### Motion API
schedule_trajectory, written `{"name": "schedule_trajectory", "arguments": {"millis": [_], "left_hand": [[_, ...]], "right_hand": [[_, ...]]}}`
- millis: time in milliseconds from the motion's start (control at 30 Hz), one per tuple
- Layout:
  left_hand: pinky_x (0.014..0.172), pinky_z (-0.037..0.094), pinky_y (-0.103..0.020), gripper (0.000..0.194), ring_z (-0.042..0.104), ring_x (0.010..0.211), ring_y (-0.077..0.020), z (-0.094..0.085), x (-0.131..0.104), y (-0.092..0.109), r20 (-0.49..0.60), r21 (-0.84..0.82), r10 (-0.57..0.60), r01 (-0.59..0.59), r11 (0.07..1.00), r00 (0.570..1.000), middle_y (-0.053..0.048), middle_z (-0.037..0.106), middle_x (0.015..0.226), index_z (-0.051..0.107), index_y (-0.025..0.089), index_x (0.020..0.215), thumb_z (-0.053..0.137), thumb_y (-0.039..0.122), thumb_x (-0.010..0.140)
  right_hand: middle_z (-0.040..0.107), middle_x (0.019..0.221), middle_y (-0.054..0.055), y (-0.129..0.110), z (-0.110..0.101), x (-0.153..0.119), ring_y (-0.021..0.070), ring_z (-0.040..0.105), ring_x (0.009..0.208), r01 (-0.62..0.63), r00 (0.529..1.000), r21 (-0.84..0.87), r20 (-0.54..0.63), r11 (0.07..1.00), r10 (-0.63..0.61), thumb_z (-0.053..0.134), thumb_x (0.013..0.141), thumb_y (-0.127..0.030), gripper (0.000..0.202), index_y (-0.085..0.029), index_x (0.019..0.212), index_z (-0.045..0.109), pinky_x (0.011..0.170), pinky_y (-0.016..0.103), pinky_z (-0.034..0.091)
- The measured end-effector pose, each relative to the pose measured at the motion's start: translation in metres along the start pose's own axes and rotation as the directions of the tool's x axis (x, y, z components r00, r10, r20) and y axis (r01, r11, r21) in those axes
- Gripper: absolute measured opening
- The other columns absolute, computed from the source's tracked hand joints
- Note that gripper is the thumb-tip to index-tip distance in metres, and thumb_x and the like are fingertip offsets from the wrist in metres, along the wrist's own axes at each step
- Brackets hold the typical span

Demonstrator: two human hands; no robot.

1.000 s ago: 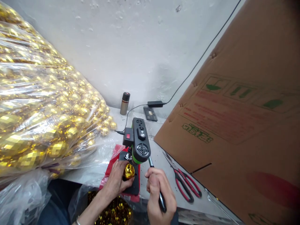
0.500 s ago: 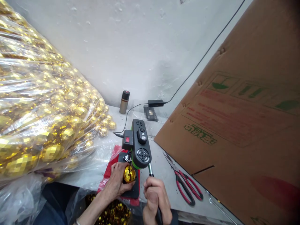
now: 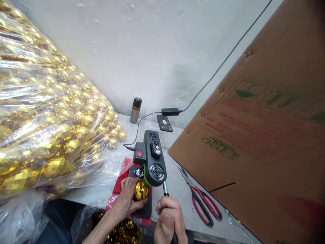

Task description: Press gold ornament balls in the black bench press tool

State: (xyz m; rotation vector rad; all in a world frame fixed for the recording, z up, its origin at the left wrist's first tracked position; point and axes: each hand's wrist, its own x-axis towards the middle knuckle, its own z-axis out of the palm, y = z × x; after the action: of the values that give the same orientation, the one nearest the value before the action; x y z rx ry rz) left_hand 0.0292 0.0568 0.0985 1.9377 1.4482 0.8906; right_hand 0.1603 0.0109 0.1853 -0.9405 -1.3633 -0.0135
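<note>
One gold ball gripped between left fingers; right fingers wrapped round lever (bottom end cut off).

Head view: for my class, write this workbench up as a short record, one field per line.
Left hand: holding a gold ball at the near end of a black machine
Right hand: gripping the lever
Picture left: clear bag of gold balls
Picture right: cardboard box, scissors beside it
Back: upright bottle, power adapter, phone-like slab

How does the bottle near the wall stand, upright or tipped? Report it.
Upright: the bottle rests base-down on the worktop, its black cap uppermost.
</note>
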Motion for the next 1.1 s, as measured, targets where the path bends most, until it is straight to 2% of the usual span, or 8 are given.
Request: {"name": "schedule_trajectory", "arguments": {"millis": [267,700,1100], "left_hand": [[0.092,0.048,-0.043,0.041,0.063,0.100,-0.0309,-0.002,0.000,0.003,-0.003,0.000,0.010,-0.010,1.000,1.000,-0.006,0.070,0.103,0.065,0.025,0.112,0.081,0.026,0.073],[0.094,0.049,-0.046,0.038,0.063,0.104,-0.0321,-0.008,0.000,0.014,0.044,-0.009,-0.054,0.055,0.998,0.998,-0.008,0.068,0.106,0.063,0.021,0.111,0.077,0.025,0.076],[0.097,0.048,-0.049,0.038,0.063,0.105,-0.0333,-0.007,0.002,0.012,0.053,-0.013,-0.073,0.074,0.997,0.996,-0.009,0.068,0.107,0.064,0.021,0.110,0.077,0.026,0.074]], "right_hand": [[0.055,0.074,-0.005,-0.003,0.004,0.003,0.0092,0.052,0.062,0.002,1.000,0.008,-0.020,1.000,-0.002,0.041,0.107,-0.021,0.033,-0.022,0.075,0.049,0.076,0.028,0.050],[0.053,0.073,-0.005,0.002,0.006,0.004,0.0082,0.050,0.061,0.074,0.997,0.001,-0.020,0.997,-0.073,0.040,0.109,-0.021,0.036,-0.022,0.074,0.049,0.074,0.026,0.049],[0.052,0.071,-0.005,0.002,0.009,0.004,0.0093,0.049,0.059,0.077,0.996,-0.001,-0.054,0.997,-0.077,0.038,0.108,-0.020,0.036,-0.023,0.073,0.047,0.076,0.027,0.050]]}}
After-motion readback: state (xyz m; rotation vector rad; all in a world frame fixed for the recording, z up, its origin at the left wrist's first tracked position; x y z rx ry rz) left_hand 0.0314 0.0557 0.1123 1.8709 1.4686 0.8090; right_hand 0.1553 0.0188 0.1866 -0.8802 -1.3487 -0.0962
